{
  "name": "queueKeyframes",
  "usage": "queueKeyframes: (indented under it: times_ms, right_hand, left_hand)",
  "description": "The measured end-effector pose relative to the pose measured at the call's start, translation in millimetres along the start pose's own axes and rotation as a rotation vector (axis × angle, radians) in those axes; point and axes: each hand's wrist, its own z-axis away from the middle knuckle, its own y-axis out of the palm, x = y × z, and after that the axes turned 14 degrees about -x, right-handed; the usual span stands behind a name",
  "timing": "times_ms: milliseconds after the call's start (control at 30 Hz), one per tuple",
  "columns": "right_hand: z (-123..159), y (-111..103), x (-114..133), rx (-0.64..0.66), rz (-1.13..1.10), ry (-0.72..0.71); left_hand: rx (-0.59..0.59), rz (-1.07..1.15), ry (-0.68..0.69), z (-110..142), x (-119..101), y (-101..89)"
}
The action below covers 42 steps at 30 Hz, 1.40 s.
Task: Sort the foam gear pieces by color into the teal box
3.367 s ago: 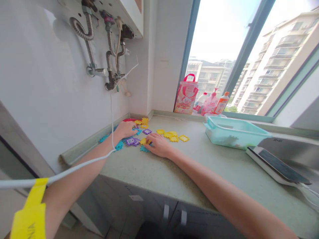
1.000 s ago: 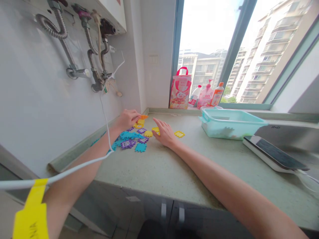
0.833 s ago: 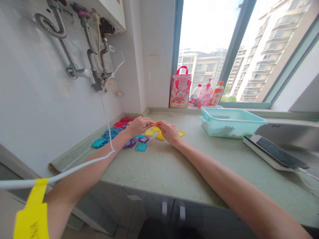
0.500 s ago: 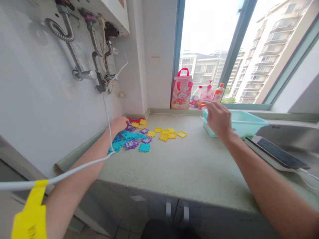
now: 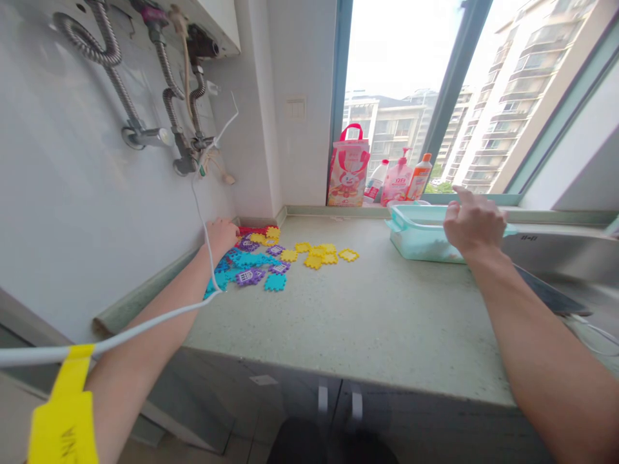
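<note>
My left hand [image 5: 222, 233] rests at the far left of the pile with its fingers curled down beside the red interlocking pieces [image 5: 256, 230]; what lies under its fingertips is hidden. Turquoise [image 5: 275, 282], purple [image 5: 250, 277] and yellow interlocking pieces [image 5: 314, 261], flat with notched edges, are spread on the counter to its right. Over the right part of the light turquoise plastic basin [image 5: 418, 241] is my right hand [image 5: 476, 222], index finger stretched out and nothing visible in it. The basin's inside is mostly hidden.
A white cable [image 5: 207, 248] with a yellow tag [image 5: 62, 425] crosses my left forearm. A pink bag [image 5: 348, 171] and several bottles [image 5: 397, 180] stand by the window. A phone [image 5: 551, 293] lies near the metal sink [image 5: 570, 251], partly behind my right arm.
My right hand has moved right from the basin's left end to above its right part. The orange thing at its fingertips no longer shows. My left hand stays by the red pieces.
</note>
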Motion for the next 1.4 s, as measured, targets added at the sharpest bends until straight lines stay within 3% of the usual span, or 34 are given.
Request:
queueKeyframes:
  times_ms: [233, 500, 700, 867, 1000, 1200, 1400]
  right_hand:
    - [-0.9, -1.4, 8.6, -0.040, -0.096, -0.061]
    - [3.7, -0.1, 20.1, -0.035, -0.202, -0.151]
    - [12.0, 2.9, 34.8, -0.004, -0.263, -0.242]
    - [26.7, 8.3, 57.5, 0.059, -0.361, -0.425]
    - [40.5, 9.7, 75.5, 0.151, -0.440, -0.564]
    - [59.2, 13.0, 92.7, 0.309, -0.489, -0.712]
    - [63.8, 18.5, 93.5, 0.349, -0.511, -0.761]
  left_hand:
    - [0.067, -0.096, -0.034, -3.6, -3.4, 11.2]
    - [0.219, -0.002, 0.124, -16.0, -13.4, 26.0]
    - [0.274, 0.117, 0.311, -15.0, -55.8, 10.5]
    - [0.264, 0.303, 0.480, -2.1, -98.0, -4.8]
    - [0.247, 0.396, 0.581, 6.9, -119.6, -11.9]
    - [0.220, 0.513, 0.711, 13.3, -133.9, -25.7]
    - [0.120, 0.552, 0.699, 11.9, -121.1, -24.9]
